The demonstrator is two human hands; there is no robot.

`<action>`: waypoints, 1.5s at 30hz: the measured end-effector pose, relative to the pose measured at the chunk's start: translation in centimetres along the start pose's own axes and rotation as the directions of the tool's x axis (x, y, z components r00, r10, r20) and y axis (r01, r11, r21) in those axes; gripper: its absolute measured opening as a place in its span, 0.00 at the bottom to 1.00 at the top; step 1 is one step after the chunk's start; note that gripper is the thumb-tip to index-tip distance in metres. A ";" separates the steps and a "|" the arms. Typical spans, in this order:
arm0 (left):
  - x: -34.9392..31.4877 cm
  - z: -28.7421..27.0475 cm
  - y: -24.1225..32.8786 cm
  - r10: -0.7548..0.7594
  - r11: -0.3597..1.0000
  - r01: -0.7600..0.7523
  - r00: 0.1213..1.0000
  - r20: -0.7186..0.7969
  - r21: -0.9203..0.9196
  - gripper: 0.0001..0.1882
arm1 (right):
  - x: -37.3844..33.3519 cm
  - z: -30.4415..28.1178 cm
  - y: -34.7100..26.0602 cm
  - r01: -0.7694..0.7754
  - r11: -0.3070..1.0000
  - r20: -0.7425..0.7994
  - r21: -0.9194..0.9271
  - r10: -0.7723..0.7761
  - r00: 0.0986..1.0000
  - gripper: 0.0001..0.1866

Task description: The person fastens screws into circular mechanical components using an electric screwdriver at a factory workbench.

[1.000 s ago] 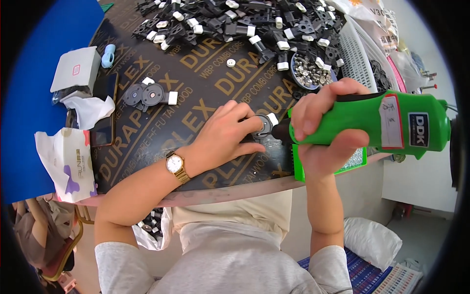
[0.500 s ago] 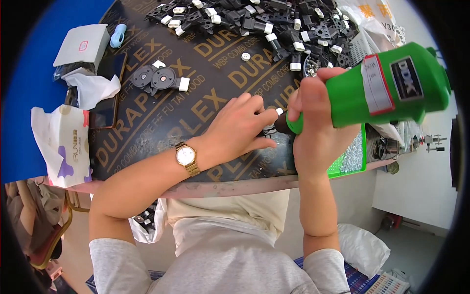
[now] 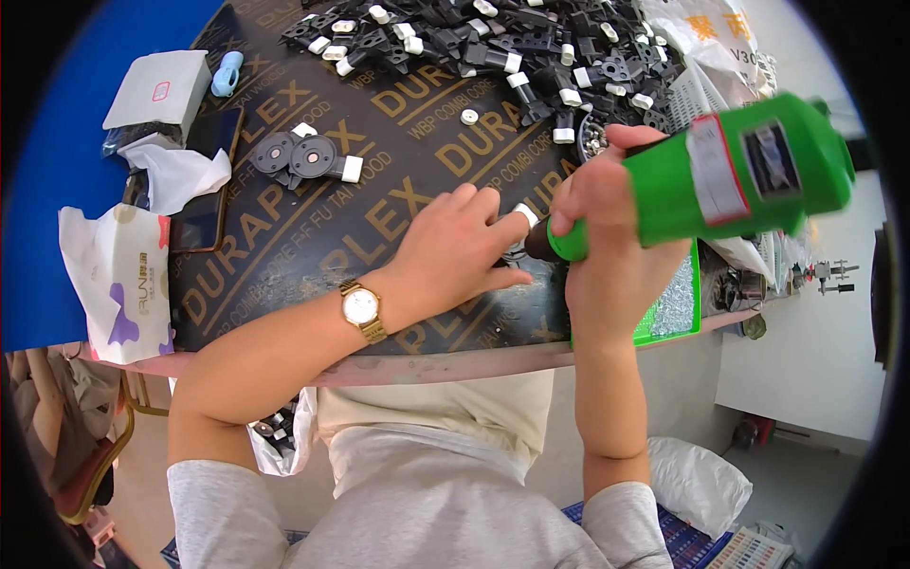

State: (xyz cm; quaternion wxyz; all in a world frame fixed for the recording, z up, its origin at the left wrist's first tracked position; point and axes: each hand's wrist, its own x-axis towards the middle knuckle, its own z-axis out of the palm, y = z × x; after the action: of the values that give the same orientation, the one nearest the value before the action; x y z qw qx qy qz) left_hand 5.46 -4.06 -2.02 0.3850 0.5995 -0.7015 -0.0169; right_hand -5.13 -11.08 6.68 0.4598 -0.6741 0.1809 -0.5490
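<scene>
My right hand point(image 3: 607, 261) is wrapped round a green electric screwdriver point(image 3: 678, 180), slightly smeared by motion. The tool slants down to the left, its dark nose beside my left fingertips. My left hand point(image 3: 455, 242), a gold watch on its wrist, rests on the dark printed board with thumb and forefinger round a small part with a white end point(image 3: 524, 214). Most of that part is hidden by my fingers and the tool's nose, so I cannot tell whether the bit touches it. Left of my hands lies a black double-disc piece point(image 3: 308, 156) with white ends.
Black parts with white ends point(image 3: 493, 52) heap up at the far side. A bowl of small metal pieces point(image 3: 593, 140) and a green tray point(image 3: 698, 313) of screws are at right. On the left are a tissue pack point(image 3: 142, 284), a phone point(image 3: 201, 223) and a white box point(image 3: 156, 90).
The screwdriver's rear end has dipped slightly and shifted a little left with my right hand. My left hand keeps nearly the same place, and more of the part's white end shows.
</scene>
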 end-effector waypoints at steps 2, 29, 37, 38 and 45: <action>0.1 -0.3 -0.1 -0.027 0.999 0.024 0.997 0.074 0.037 0.21 | 0.1 -0.7 -1.4 0.089 0.966 0.005 0.245 -0.093 0.996 0.20; 0.8 -2.2 -0.4 0.010 0.980 0.034 0.977 0.215 -0.199 0.13 | -4.4 -13.2 -2.4 0.023 0.999 -0.029 -0.034 -0.024 0.999 0.30; 0.7 -2.3 -0.5 0.011 0.980 0.032 0.976 0.216 -0.195 0.13 | -4.0 -12.7 -2.5 -0.021 1.000 -0.129 -0.002 0.020 0.991 0.32; 0.7 -2.3 -0.5 0.009 0.980 0.034 0.976 0.216 -0.194 0.13 | -4.0 -12.7 -2.5 -0.022 1.000 -0.129 -0.001 0.021 0.991 0.32; 0.7 -2.1 -0.4 0.004 0.978 0.041 0.977 0.211 -0.205 0.13 | -4.3 -12.8 -2.6 -0.015 0.999 -0.130 -0.035 0.010 0.991 0.33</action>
State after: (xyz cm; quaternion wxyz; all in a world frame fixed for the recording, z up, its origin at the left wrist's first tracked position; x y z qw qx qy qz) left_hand 7.02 -3.83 -0.39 0.3691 0.5573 -0.7270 -0.1572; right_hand -18.89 -11.93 6.02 0.4382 -0.6439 0.2244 -0.5856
